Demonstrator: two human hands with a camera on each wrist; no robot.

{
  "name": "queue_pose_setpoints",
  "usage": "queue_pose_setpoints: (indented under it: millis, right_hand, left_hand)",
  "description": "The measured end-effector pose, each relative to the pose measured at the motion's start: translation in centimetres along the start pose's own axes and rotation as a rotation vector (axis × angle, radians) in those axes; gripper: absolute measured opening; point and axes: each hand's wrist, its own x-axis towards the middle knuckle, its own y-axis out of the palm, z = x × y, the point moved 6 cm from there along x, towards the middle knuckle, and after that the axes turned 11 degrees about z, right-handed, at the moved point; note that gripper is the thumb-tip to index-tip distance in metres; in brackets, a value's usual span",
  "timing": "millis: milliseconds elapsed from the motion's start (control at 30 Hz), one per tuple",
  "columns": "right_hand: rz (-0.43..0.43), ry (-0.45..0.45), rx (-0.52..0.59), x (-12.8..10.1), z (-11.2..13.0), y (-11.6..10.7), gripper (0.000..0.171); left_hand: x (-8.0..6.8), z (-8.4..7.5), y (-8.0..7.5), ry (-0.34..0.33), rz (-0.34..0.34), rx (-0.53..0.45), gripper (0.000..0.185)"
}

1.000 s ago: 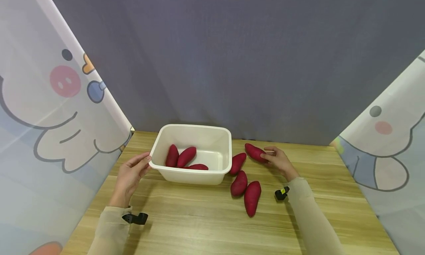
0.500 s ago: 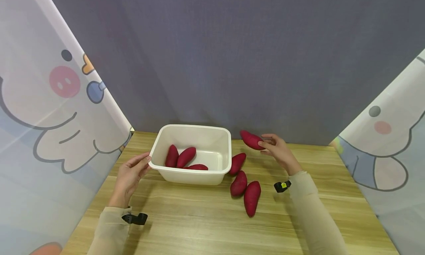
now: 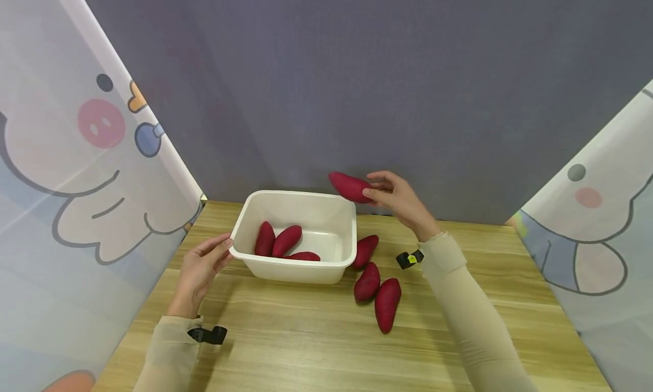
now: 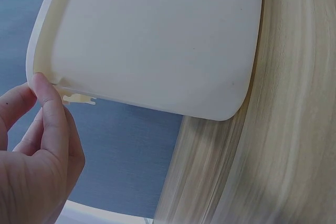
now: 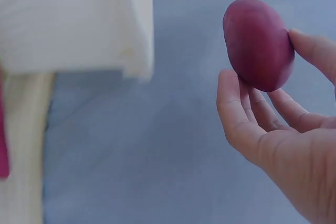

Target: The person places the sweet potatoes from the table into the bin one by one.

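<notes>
My right hand (image 3: 390, 191) holds a dark red sweet potato (image 3: 350, 187) in the air just above the far right corner of a white plastic tub (image 3: 244, 256). In the right wrist view the fingers (image 5: 247, 119) and thumb pinch the sweet potato (image 5: 258, 43) at one end. Three sweet potatoes (image 3: 284, 242) lie inside the tub. My left hand (image 3: 201, 267) touches the tub's left rim with straight fingers; the left wrist view shows the fingertips (image 4: 47, 90) against the tub (image 4: 157, 40).
Three more sweet potatoes (image 3: 376, 281) lie on the wooden table (image 3: 306, 346) right of the tub. A grey curtain hangs behind, with cartoon-printed screens on both sides.
My right hand has lifted the sweet potato off the table and carried it up and left, to above the tub's far right corner. The left hand has stayed at the rim.
</notes>
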Motion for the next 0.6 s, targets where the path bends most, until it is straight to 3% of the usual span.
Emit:
queue_pose_setpoints:
  millis: [300, 600]
  right_hand:
    - [0.119, 0.0, -0.08, 5.1, 2.4, 5.6, 0.056]
    - [0.211, 0.033, -0.064, 8.1, 0.9, 10.1, 0.054]
  left_hand:
    - [-0.1, 0.0, 0.0, 0.016, -0.003, -0.002, 0.019]
    - [-0.2, 0.3, 0.4, 0.005, -0.002, -0.012, 0.018]
